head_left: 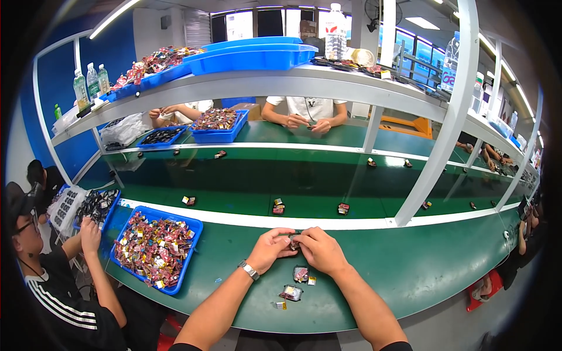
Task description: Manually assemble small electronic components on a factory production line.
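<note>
The small dark part [294, 241], pinched between the fingers of the left hand [270, 248] and right hand [319, 250], apparently closed, is best held steady above the green surface [410, 263], the packets [295, 284] at 6 o'clock.

The left hand [270, 248] and right hand [319, 250] met over the near bench [421, 269], pinching a small part [294, 240] between them. Two bagged parts [295, 284] lay just at six o'clock of the hands. A tray of parts [156, 248] sat at nine o'clock. The conveyor belt [246, 181] ran at twelve o'clock, carrying scattered pieces [278, 206]. Overhead, a shelf [281, 82] bore stacked trays [252, 55] and a bottle [335, 24].
</note>
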Tool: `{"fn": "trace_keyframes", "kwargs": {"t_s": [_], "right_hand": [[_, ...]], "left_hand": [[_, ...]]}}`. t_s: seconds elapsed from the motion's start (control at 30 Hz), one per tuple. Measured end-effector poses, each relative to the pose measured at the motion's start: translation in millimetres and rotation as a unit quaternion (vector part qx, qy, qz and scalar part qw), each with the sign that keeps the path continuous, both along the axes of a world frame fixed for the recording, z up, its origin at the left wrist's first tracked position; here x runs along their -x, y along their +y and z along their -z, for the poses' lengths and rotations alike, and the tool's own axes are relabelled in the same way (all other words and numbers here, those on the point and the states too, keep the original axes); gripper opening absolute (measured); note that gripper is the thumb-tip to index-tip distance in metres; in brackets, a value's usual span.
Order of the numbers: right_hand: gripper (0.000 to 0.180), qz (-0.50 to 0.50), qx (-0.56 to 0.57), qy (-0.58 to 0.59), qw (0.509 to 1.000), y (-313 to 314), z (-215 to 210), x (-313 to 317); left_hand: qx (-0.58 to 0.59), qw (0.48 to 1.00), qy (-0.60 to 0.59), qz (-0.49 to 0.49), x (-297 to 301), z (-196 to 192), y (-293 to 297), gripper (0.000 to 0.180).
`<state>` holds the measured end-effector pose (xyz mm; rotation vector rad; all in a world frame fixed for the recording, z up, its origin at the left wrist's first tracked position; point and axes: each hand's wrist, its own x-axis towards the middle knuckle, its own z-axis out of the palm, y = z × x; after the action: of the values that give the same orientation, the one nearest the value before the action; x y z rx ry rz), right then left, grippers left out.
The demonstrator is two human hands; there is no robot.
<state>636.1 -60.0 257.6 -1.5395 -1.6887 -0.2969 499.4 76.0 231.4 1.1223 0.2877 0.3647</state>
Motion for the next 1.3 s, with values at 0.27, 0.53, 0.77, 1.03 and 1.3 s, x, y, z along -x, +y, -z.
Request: {"fn": "trace_keyframes", "kwargs": {"t_s": [0.27, 0.53, 0.77, 1.03, 1.3], "right_hand": [[0.020, 0.016, 0.056, -0.019, 0.998, -1, -5, -2], [0.016, -0.002, 0.128, 0.044, 0.991, -6, -5, -8], [0.012, 0.029, 0.065, 0.101, 0.992, -4, 0, -6], [0.009, 0.004, 0.111, 0.122, 0.986, -7, -3, -2], [0.011, 0.006, 0.100, 0.142, 0.985, -7, 6, -2]], "left_hand": [[-0.068, 0.997, 0.027, -0.003, -2, 1, -3, 0.028], [-0.094, 0.995, 0.025, 0.016, -4, 2, -3, 0.027], [-0.060, 0.997, 0.017, 0.039, -1, -2, -1, 0.031], [-0.069, 0.996, 0.036, 0.040, 2, -3, -2, 0.030], [-0.059, 0.997, 0.021, 0.049, -2, 2, 1, 0.026]]}}
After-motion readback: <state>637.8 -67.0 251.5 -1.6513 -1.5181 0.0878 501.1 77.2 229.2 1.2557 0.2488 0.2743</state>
